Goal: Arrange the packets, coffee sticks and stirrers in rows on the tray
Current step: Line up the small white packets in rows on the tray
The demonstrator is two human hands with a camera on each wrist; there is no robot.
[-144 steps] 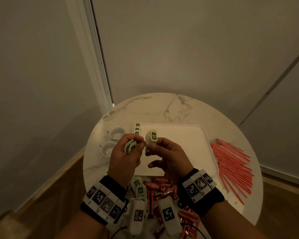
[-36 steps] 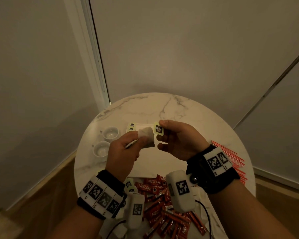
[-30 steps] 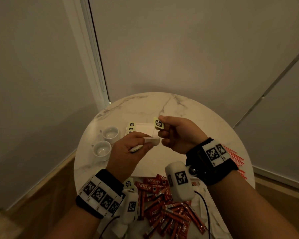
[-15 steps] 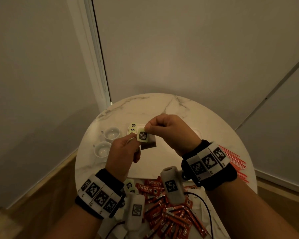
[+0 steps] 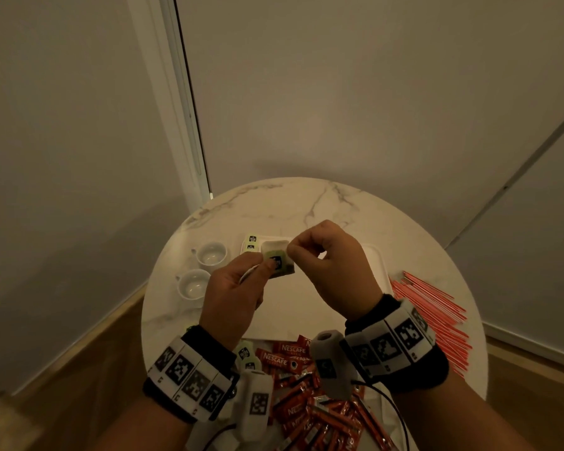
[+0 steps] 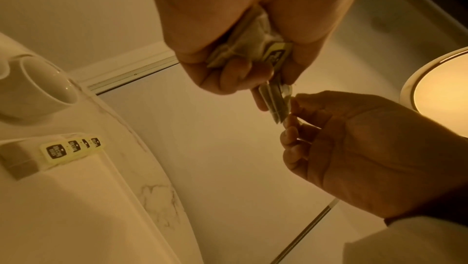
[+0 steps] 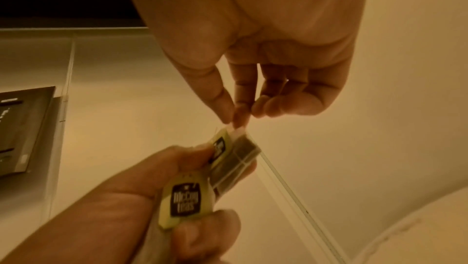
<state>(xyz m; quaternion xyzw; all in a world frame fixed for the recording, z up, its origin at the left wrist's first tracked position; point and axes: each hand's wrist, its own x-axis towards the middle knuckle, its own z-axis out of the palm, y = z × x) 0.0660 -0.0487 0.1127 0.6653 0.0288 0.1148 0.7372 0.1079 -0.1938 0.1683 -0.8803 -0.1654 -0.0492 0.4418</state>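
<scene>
Round marble worktop [image 5: 306, 203] carries a white tray [image 5: 376, 265], two cups [image 5: 202, 271], red stirrers [image 5: 437, 314] at the right and coffee sticks [image 5: 306, 402] at the near edge. Above the tray, the left hand [image 5: 232, 297] pinches several tea packets [image 7: 235, 160] in a tight grip, while the right hand [image 5: 332, 265] pinches the top edge of one. More packets [image 6: 70, 148] lie in a row at the tray's far left corner.

A white rectangular tray [image 5: 376, 265] sat in the middle of the round marble table [image 5: 306, 203]. Two small white cups [image 5: 202, 268] stood left of it. Yellow-green tagged tea packets [image 5: 250, 243] lay in the tray's upper left corner. Thin red stirrers [image 5: 433, 307] lay to its right. Red coffee sticks [image 5: 306, 405] were piled at the bottom of the frame.
</scene>
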